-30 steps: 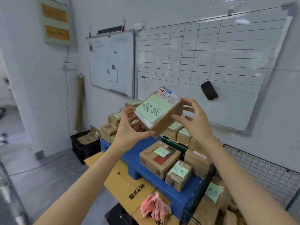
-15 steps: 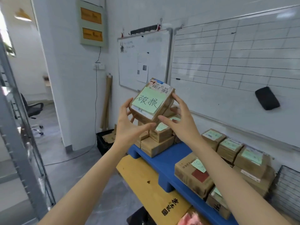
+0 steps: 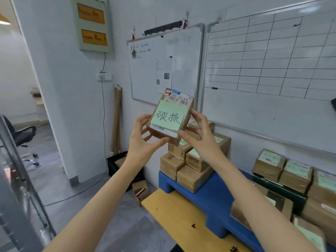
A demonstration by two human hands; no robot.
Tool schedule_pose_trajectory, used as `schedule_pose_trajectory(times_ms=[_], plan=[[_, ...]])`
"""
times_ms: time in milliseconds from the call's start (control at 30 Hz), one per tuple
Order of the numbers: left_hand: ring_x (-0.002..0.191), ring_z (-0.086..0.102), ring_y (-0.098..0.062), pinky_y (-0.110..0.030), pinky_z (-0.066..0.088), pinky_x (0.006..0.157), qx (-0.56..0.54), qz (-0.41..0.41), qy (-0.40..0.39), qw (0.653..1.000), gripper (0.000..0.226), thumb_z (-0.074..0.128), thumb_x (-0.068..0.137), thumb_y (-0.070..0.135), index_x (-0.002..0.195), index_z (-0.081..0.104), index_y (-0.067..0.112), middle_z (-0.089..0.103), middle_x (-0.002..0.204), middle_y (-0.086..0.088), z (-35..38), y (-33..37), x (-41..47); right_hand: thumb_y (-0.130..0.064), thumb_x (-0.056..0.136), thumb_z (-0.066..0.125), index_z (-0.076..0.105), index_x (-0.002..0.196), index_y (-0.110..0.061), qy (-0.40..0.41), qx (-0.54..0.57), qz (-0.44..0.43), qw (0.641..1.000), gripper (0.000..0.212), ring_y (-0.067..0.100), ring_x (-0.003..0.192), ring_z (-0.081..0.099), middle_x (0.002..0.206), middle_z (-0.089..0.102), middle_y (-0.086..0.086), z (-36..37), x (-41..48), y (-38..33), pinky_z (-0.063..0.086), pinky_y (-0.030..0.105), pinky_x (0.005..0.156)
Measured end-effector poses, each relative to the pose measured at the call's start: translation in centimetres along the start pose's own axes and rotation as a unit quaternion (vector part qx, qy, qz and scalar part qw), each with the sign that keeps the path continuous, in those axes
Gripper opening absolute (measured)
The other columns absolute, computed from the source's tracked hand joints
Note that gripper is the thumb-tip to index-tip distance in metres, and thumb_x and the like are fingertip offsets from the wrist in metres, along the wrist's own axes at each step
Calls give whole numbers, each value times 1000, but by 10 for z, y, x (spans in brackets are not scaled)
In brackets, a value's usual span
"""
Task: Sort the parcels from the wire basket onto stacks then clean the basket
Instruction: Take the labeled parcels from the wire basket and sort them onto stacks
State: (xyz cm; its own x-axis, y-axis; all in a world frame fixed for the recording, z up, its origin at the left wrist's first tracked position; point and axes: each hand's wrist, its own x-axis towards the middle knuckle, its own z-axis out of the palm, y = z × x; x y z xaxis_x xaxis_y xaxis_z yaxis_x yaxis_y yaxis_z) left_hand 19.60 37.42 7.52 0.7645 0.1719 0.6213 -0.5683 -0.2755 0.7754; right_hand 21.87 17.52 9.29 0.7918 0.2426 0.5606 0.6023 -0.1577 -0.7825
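The parcel [image 3: 169,115] has swung left and now hangs over the end stack [image 3: 192,160]; fingers of the left hand [image 3: 143,144] and right hand [image 3: 201,140] clasp its edges. Setting it down looks next.

Sat tilted between the fingers [image 3: 199,116] of both hands: small brown parcel [image 3: 185,120], green handwritten note [image 3: 168,117], barcode label [image 3: 177,100] above.
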Motion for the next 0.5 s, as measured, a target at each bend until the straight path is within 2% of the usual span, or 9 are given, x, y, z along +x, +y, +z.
schedule_pose_trajectory(times_ms=[67,133,200,300,367,433,500], plan=[[124,52,-4,-30,49,99,-8,-6,-11,1000,70,86,74,19,129,43,30,57,132,11,-2,-15,12,-46,84,69,32,139,-49,-3,-7,20,1000,67,11,132,47,155,32,-20,5,12,10,44,41,109],[124,54,-6,-37,49,100,-13,-11,-16,1000,67,85,76,21,128,43,30,59,131,10,0,-31,22,-58,82,68,33,138,-57,-5,-18,30,999,66,15,136,45,155,33,-21,9,24,23,42,48,111],[123,54,-7,-41,49,101,-16,-22,-14,1000,65,84,77,21,127,43,32,58,131,11,4,-47,32,-56,85,67,33,138,-60,-11,-16,43,999,64,13,139,43,151,37,-23,13,36,38,40,45,112],[122,54,-4,-40,49,101,-14,-34,-17,999,66,83,78,20,129,42,36,56,133,16,8,-73,49,-42,92,64,31,145,-52,-24,-9,60,998,64,1,140,36,139,37,-37,19,55,60,38,27,107],[120,54,-1,-35,48,99,-5,-32,-18,999,69,82,80,19,131,41,40,54,133,21,9,-88,65,-44,92,63,28,147,-51,-31,-24,58,998,66,-7,139,32,143,37,-36,22,72,73,36,30,110],[119,54,0,-29,47,97,-2,-26,-24,999,70,79,82,16,134,39,41,53,133,24,11,-102,83,-42,94,62,25,149,-50,-36,-41,56,997,67,-19,124,42,149,34,-29,25,93,86,40,33,107],[119,54,1,-23,45,94,-3,-21,-33,999,69,78,83,14,135,40,39,53,131,27,15,-115,105,-37,96,60,22,151,-48,-33,-42,64,997,67,-24,95,55,144,31,-30,27,114,98,47,24,91]])
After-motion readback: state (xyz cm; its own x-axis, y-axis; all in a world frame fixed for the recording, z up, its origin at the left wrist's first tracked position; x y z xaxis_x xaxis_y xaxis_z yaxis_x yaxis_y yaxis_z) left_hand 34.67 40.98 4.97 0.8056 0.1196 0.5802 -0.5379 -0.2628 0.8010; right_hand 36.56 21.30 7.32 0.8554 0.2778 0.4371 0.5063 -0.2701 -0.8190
